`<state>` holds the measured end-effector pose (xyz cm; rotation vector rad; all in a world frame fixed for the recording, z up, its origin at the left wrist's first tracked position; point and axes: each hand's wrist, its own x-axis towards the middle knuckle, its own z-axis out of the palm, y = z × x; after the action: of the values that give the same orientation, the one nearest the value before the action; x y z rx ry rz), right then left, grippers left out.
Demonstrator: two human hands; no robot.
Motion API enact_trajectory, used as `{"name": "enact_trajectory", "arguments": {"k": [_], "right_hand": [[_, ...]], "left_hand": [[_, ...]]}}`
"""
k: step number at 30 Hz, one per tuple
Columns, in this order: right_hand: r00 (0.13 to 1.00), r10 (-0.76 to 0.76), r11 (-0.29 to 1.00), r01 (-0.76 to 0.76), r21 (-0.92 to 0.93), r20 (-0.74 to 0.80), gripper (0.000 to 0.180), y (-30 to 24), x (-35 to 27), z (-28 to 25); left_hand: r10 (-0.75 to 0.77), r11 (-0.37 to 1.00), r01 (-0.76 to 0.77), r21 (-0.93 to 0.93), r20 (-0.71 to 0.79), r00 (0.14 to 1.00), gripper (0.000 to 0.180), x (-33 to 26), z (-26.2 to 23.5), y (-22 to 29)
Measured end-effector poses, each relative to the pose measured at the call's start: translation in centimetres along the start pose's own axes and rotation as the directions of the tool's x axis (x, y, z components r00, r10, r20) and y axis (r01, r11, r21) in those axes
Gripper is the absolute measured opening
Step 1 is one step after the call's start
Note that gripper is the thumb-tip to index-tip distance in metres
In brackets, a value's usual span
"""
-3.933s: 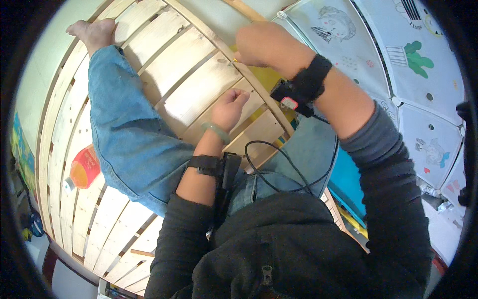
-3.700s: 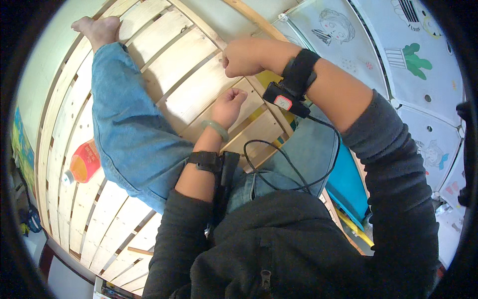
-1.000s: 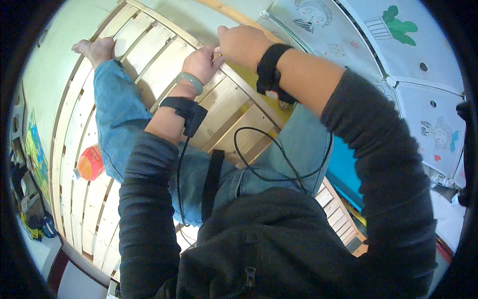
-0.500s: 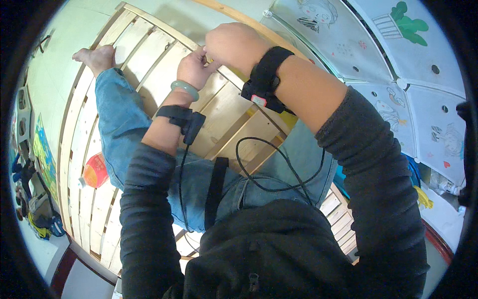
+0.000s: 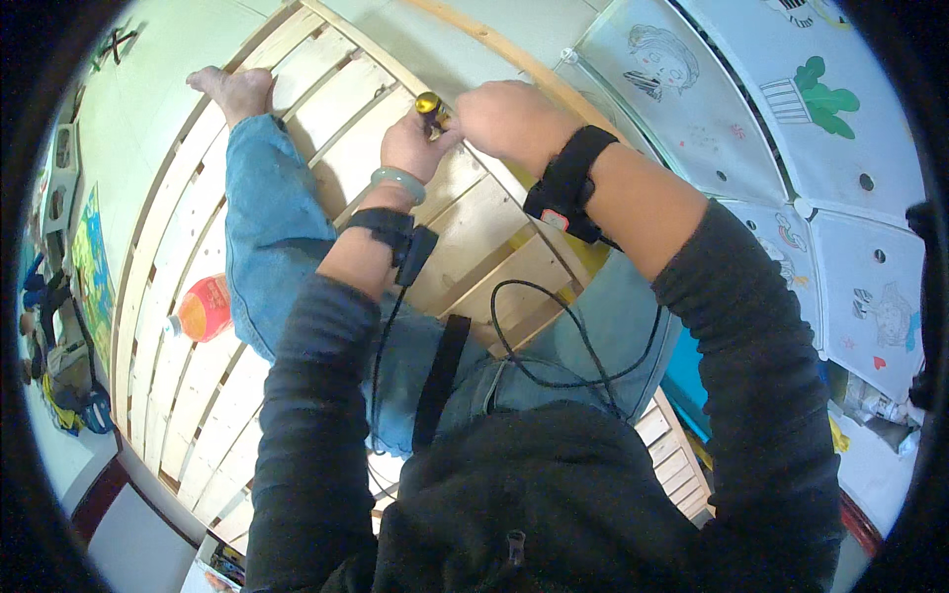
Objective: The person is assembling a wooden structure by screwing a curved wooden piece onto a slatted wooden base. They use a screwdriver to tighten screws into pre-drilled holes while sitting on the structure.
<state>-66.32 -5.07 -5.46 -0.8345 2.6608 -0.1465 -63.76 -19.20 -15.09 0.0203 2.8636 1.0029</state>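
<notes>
My left hand (image 5: 413,146) and my right hand (image 5: 506,117) meet at the far side rail (image 5: 514,61) of a pale wooden slatted bed frame (image 5: 341,99). Between them sits a small yellow-handled tool (image 5: 431,103). Left-hand fingers curl around its lower part, while my right fist closes against it from the right. The tool's tip is hidden by the hands. Both wrists wear black straps, and a black cable (image 5: 554,366) hangs down to my lap. My left wrist also carries a pale green bangle (image 5: 397,184).
My leg in blue jeans (image 5: 267,227) stretches over the slats, ending in a bare foot (image 5: 235,91). An orange bottle (image 5: 202,308) lies on the slats at left. White panels with cartoon drawings (image 5: 791,109) stand at right. Bags and clutter (image 5: 61,368) lie on the floor at far left.
Both hands have moved from the middle slats up to the far rail and come together. The yellow tool now shows between them.
</notes>
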Motion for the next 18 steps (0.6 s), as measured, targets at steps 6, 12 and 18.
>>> {"name": "enact_trajectory", "arguments": {"k": [6,12,18], "right_hand": [[0.966,0.102,0.976,-0.052,0.210,-0.235,0.062,0.9,0.4,-0.9],[0.996,0.049,0.998,-0.046,0.035,-0.073,0.030,0.1,1.4,-1.1],[0.984,0.055,0.998,-0.058,0.011,0.167,0.025,-0.5,2.6,-1.6]], "left_hand": [[0.085,0.987,-0.095,-0.130,-0.081,0.993,0.037,0.6,0.9,0.7],[0.127,0.989,-0.129,-0.073,-0.033,0.991,0.028,0.6,0.3,1.3],[0.244,0.963,-0.202,-0.179,0.261,0.934,0.024,1.5,-2.6,-0.3]]}}
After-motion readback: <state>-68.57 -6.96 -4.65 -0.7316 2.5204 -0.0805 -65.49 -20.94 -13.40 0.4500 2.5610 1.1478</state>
